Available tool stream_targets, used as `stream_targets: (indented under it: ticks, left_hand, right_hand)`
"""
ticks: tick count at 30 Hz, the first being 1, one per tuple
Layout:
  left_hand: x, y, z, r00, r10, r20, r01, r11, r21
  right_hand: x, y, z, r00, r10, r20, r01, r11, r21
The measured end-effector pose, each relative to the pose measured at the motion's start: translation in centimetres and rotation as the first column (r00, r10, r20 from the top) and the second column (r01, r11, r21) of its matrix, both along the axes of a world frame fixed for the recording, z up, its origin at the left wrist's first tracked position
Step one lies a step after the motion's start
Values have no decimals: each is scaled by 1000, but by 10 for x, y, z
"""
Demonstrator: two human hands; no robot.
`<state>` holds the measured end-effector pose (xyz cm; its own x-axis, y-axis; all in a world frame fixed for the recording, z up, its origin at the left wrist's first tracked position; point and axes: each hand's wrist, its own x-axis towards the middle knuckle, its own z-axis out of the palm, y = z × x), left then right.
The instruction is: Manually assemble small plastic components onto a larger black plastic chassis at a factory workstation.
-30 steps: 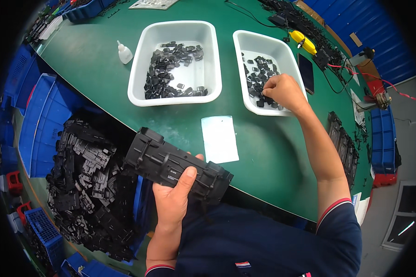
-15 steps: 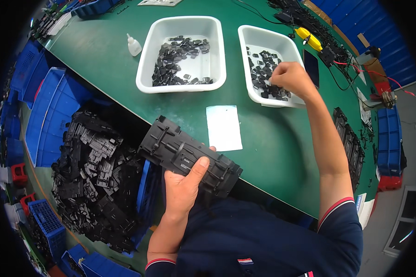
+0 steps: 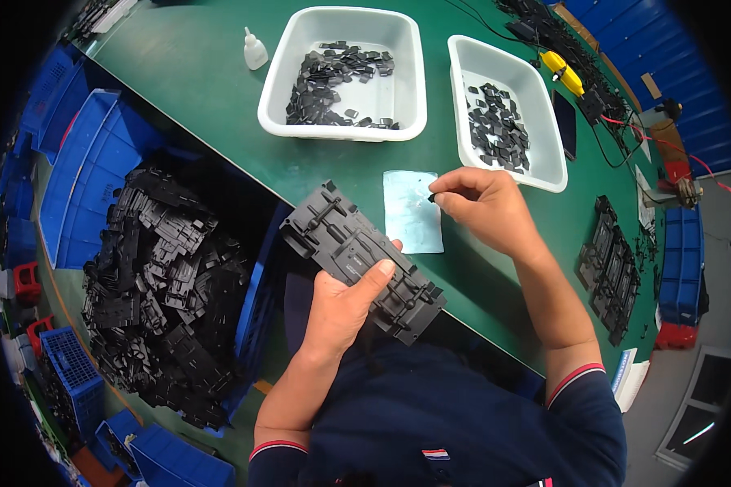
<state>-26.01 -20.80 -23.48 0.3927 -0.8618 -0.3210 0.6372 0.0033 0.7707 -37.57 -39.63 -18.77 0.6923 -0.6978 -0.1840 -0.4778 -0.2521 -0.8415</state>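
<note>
While tubs (image 3: pixel 345 26) hold black pieces (image 3: pixel 317 89), left grip (image 3: pixel 345 308) clasps frame (image 3: pixel 352 246), right grip (image 3: pixel 491 207) small part (image 3: pixel 432 197)

A green table (image 3: pixel 195 89) bears two white tubs (image 3: pixel 341 134), a small white bottle (image 3: pixel 255 53) and a pale sheet (image 3: pixel 414 231).

No words or numbers can be read clearly. Tiny pale marks (image 3: pixel 355 265) are seen near the middle of the long black part (image 3: pixel 341 241), but they are too small to be made out. To the left of the long black part, dim marks are shown on the wall of the big blue bin (image 3: pixel 81 183). Below the long black part, a little striped tag (image 3: pixel 435 454) in red, white and blue is worn on the dark blue shirt (image 3: pixel 471 406).
</note>
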Motion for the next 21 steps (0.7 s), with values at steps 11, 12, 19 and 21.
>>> stream_targets:
  ticks: [11,12,19,21]
  left_hand:
    - [6,-1,-5,999,-22,-33,22,1000,9]
    - [6,-2,-6,999,-24,-35,24,1000,2]
    - [8,-1,-8,998,-19,54,20,1000,-18]
    - [9,-1,-5,992,-32,125,31,999,11]
  right_hand:
    - [18,8,-19,1000,13,-17,-18,933,-359]
    - [18,7,-19,999,20,-26,-28,921,-388]
    - [8,25,3,985,116,125,-37,862,-506]
    - [-5,36,15,953,222,207,-65,816,-574]
